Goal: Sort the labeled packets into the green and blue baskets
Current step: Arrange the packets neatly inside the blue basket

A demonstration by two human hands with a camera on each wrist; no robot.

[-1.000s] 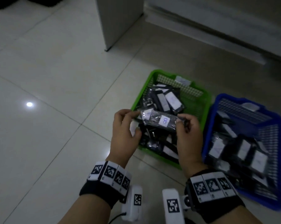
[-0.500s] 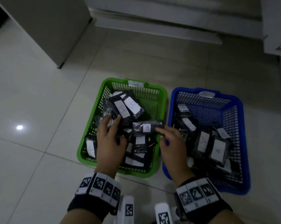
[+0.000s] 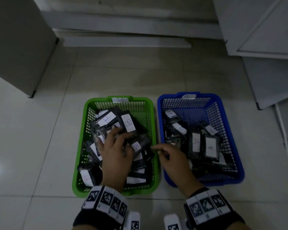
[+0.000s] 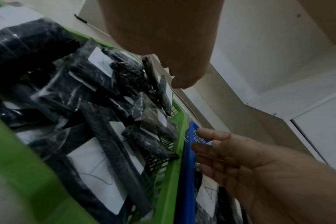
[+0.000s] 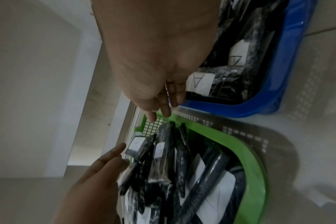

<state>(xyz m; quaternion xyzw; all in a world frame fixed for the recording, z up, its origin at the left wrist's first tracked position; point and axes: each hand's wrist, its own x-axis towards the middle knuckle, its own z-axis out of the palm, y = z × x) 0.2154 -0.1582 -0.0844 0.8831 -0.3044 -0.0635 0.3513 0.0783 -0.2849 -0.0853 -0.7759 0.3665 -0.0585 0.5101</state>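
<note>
The green basket (image 3: 78,151) on the left holds several black packets with white B labels (image 3: 128,123). Beside it, the blue basket (image 3: 209,95) holds several packets labelled A (image 3: 210,146). My left hand (image 3: 113,138) lies flat over the packets in the green basket, fingers spread and straight, gripping nothing. A small B packet (image 3: 137,145) lies loose just right of its fingers. My right hand (image 3: 158,149) hovers over the gap between the two baskets, fingers (image 4: 211,144) extended toward the green rim (image 5: 246,151), empty.
Both baskets stand side by side on a pale tiled floor (image 3: 32,146). A grey cabinet (image 3: 15,47) stands at the back left and a white cabinet (image 3: 264,30) at the back right. A white cable (image 3: 282,127) runs down the right edge.
Both hands held the B packet above the green basket a second ago. It now lies in that basket; the right hand has let go and drawn back, and the left hand has lowered onto the packets.
</note>
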